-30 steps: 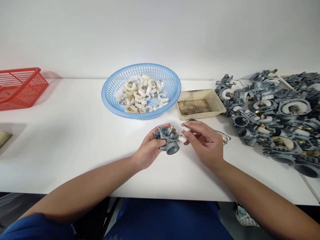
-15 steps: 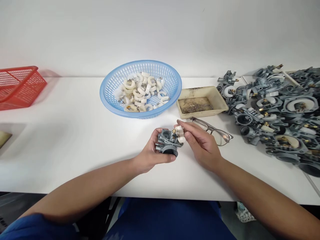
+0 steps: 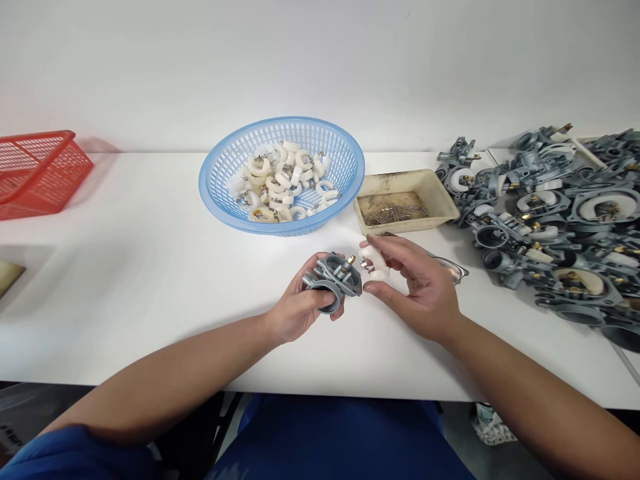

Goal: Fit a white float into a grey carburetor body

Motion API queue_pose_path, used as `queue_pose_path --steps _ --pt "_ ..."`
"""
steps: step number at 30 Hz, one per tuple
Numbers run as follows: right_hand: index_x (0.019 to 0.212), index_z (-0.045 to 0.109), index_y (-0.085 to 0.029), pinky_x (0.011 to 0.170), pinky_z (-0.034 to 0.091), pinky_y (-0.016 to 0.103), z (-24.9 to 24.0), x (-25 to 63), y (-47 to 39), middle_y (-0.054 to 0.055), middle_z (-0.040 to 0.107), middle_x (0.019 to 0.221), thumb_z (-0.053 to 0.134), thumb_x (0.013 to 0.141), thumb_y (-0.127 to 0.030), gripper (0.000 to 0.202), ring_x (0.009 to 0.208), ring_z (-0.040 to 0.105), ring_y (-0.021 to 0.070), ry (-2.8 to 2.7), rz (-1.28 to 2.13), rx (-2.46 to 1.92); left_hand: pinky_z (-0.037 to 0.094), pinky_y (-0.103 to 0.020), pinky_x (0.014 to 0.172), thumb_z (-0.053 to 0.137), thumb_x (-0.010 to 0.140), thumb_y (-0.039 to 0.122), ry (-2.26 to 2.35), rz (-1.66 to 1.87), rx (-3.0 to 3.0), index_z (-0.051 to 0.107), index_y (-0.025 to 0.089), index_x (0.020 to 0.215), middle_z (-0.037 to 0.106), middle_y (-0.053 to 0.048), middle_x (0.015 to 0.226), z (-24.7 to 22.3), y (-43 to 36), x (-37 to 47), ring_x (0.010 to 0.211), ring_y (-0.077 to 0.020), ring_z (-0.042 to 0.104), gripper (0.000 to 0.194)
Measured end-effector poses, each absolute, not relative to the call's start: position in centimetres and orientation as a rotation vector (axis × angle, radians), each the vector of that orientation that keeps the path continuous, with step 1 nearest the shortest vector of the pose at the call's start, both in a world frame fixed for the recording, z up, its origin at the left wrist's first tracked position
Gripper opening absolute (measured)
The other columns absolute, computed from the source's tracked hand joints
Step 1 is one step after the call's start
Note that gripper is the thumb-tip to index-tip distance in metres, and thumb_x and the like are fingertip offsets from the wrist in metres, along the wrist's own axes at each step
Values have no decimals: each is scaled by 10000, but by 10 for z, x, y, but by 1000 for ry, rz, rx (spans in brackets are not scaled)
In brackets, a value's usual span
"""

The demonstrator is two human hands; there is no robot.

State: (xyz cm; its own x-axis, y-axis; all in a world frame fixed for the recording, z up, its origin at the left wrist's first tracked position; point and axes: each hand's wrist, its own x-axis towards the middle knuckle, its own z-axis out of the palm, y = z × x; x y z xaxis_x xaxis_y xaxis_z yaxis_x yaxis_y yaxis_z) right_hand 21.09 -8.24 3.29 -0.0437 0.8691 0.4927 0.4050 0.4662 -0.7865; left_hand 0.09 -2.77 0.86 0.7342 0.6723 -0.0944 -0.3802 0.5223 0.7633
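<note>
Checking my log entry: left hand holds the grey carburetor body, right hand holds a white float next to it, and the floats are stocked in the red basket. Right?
Not quite. In the head view the white floats sit in the blue basket; the red basket stands far left. The rest holds: left hand grips the grey carburetor body, right hand holds a white float.

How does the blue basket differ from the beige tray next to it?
The blue basket is round with latticed walls and holds white plastic rings; the beige tray is rectangular with solid, stained walls and holds small metal pins. The basket is the larger and taller of the two. Both are open-topped and sit on the white table.
</note>
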Motion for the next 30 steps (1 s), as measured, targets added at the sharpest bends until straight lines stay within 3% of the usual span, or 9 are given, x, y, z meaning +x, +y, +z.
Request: queue_pose_path --steps 8,13,17,27,30 --pt "1359 714 -346 847 604 348 39 214 -80 47 780 1256 894 832 -286 560 1114 722 228 -1636 742 -1066 472 -227 522 883 706 412 331 518 827 520 223 1147 687 18 809 7 -29 -3 531 -98 596 602" --pt "1322 740 -336 958 592 407 38 217 -80 59 788 1218 905 820 -331 529 1116 724 242 -1704 907 -960 503 -221 502 911 672 406 321 448 830 487 225 1188 715 -20 937 4 -33 -6 566 -111 633 693" --pt "1304 747 -345 1053 556 462 36 218 -78 65 780 1246 934 781 -341 556 1187 710 266 -1685 996 -901 489 -233 505 889 688 426 302 435 806 501 226 1191 706 -16 946 6 -35 -5 545 -114 634 666" --pt "1146 812 -337 1005 616 438 31 204 -80 58 801 1141 959 742 -278 433 1117 751 248 -1484 958 -805 504 -279 510 780 720 412 244 402 737 569 191 1126 739 -45 904 11 -33 -1 515 -141 628 509" --pt "1177 799 -344 1028 606 441 30 203 -82 56 790 1176 935 777 -253 432 1161 739 251 -1488 955 -827 502 -272 512 771 723 426 235 381 738 613 170 1098 723 -46 850 13 -31 0 520 -141 626 480"
